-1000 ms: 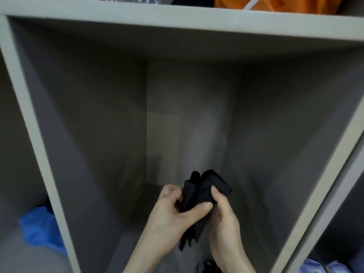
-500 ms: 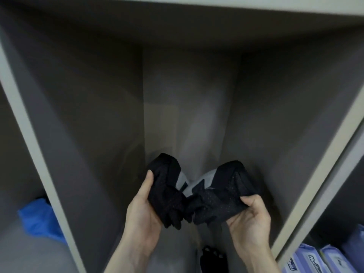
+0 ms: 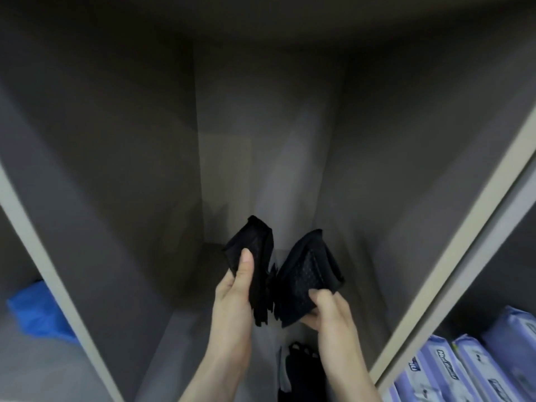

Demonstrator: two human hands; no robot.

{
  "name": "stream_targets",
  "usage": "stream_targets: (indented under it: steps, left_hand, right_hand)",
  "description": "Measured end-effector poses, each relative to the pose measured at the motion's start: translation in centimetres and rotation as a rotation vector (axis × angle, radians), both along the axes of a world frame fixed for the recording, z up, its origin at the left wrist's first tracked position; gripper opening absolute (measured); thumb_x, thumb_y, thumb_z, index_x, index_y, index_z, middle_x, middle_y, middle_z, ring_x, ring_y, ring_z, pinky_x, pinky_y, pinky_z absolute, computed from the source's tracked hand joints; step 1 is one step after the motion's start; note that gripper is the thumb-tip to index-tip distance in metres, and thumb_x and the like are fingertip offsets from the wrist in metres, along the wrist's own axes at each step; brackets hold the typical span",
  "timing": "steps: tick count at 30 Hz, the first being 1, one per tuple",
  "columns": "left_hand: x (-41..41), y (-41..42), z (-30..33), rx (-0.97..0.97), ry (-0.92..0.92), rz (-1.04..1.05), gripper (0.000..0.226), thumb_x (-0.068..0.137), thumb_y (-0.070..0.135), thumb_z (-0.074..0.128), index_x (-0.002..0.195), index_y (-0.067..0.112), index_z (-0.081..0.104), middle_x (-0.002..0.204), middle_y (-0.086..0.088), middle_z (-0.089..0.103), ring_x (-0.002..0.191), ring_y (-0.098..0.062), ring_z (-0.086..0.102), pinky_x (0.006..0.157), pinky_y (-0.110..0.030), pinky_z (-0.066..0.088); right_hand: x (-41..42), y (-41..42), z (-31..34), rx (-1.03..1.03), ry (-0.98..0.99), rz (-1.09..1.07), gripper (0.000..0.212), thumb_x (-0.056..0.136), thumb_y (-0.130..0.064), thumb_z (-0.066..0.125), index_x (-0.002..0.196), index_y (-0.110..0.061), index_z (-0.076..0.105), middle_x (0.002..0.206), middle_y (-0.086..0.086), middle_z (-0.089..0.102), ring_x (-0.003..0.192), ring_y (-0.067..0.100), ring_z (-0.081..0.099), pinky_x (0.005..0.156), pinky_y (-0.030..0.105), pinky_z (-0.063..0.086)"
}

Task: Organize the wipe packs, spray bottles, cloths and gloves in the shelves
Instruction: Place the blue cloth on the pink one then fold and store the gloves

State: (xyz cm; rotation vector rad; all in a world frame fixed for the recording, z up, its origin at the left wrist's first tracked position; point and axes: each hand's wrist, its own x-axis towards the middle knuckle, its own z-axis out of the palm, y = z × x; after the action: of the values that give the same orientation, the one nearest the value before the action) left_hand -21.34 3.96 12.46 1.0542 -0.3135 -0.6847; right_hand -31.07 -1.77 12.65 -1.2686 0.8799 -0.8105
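Gloves (image 3: 285, 268) in middle shelf bay, wipe packs (image 3: 464, 369) right (lower)

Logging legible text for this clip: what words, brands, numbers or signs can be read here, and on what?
Wipe packs, right-hand compartment: a dark printed logo on each pack front, too blurred and angled to read.
Black gloves, one each in the left hand and right hand: no text visible.
Blue item, left-hand compartment: no text visible.
Shelf unit: no labels or signs.
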Motion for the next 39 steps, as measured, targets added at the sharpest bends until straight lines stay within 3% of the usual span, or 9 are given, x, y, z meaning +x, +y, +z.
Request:
stream_targets:
  steps: [9,13,19,22,27,30,33,36,39]
  left_hand:
    - [-1.9,-0.3,-0.4,0.057,-0.289,-0.203,0.049,0.078,0.049,0.049,0.12,0.028,0.062,0.109,0.01,0.072,0.102,0.001,0.065,0.088,-0.014,0.051]
    - [-1.4,-0.1,-1.9,0.097,-0.553,-0.283,0.072,0.075,0.082,0.035,0.14,0.053,0.03,0.15,0.027,0.03,0.139,0.008,0.025,0.118,-0.029,0.02]
    - [-1.1,-0.3,-3.6,0.295,-1.054,-0.168,0.067,0.076,0.081,-0.008,0.134,0.063,0.021,0.152,0.036,-0.011,0.139,0.012,-0.017,0.114,-0.02,-0.018]
    - [-0.8,-0.6,-3.8,0.271,-0.911,-0.206,0.032,0.086,0.073,0.022,0.111,0.075,0.041,0.152,0.029,0.02,0.138,0.016,0.012,0.117,-0.019,-0.003]
    - [1.0,0.2,-4.1,0.221,-0.254,0.053,0.028,0.096,0.029,0.049,0.096,0.016,0.074,0.093,0.002,0.075,0.091,-0.007,0.069,0.083,-0.021,0.054]
    - [3.3,0.2,-4.5,0.353,0.047,-0.2,0.059,0.092,0.058,0.034,0.109,0.011,0.066,0.097,-0.012,0.074,0.094,-0.028,0.068,0.082,-0.041,0.052]
    - [4.2,0.4,-5.2,0.245,0.365,-0.389,0.071,0.084,0.07,0.039,0.111,0.012,0.068,0.109,-0.015,0.071,0.104,-0.033,0.066,0.089,-0.045,0.052]
    - [4.3,0.7,-6.9,0.248,0.32,-0.292,0.047,0.083,0.042,0.062,0.117,0.009,0.066,0.107,-0.017,0.071,0.097,-0.033,0.069,0.079,-0.041,0.057]
    - [4.2,0.8,-9.1,0.353,0.302,-0.189,0.035,0.088,0.031,0.062,0.112,0.006,0.064,0.091,-0.019,0.074,0.078,-0.034,0.071,0.066,-0.039,0.058]
  right_hand:
    - [0.1,1.0,0.1,-0.188,0.109,0.159,0.022,0.094,-0.034,0.046,0.1,-0.039,0.066,0.104,-0.018,0.068,0.101,-0.007,0.058,0.082,0.013,0.043]
    - [0.3,0.9,-0.2,-0.091,-0.025,0.243,0.028,0.082,-0.048,0.058,0.108,-0.042,0.068,0.111,-0.013,0.07,0.106,-0.003,0.061,0.095,0.024,0.045]
    - [1.1,-0.8,-1.8,0.386,-0.438,0.249,0.072,0.062,-0.045,0.083,0.124,-0.013,0.061,0.118,0.011,0.068,0.11,0.029,0.065,0.106,0.049,0.04]
    - [1.5,-1.2,-3.7,0.309,-0.286,0.049,0.056,0.069,-0.039,0.079,0.116,-0.012,0.064,0.104,0.011,0.073,0.099,0.027,0.069,0.098,0.048,0.047]
    - [1.9,-1.7,-5.8,0.138,-0.044,-0.027,0.07,0.063,-0.066,0.072,0.117,-0.024,0.06,0.117,-0.007,0.065,0.111,0.016,0.06,0.103,0.038,0.043]
    - [1.4,-1.8,-6.3,-0.458,0.134,0.177,0.027,0.084,-0.058,0.057,0.109,-0.047,0.057,0.124,-0.025,0.052,0.127,0.002,0.042,0.105,0.013,0.032]
    - [1.2,-2.6,-8.9,-0.975,0.33,0.485,0.045,0.086,-0.048,0.056,0.124,-0.066,0.04,0.155,-0.019,0.017,0.145,0.001,0.006,0.116,0.017,0.013]
    - [0.4,-2.1,-10.8,-0.55,0.237,0.614,0.088,0.08,-0.022,0.069,0.137,-0.064,0.017,0.153,-0.028,-0.015,0.144,-0.005,-0.003,0.114,0.02,0.022]
    - [0.2,-0.7,-12.0,0.075,-0.015,0.641,0.102,0.064,-0.019,0.069,0.144,-0.051,0.016,0.154,-0.014,0.023,0.134,0.0,0.039,0.1,0.022,0.043]
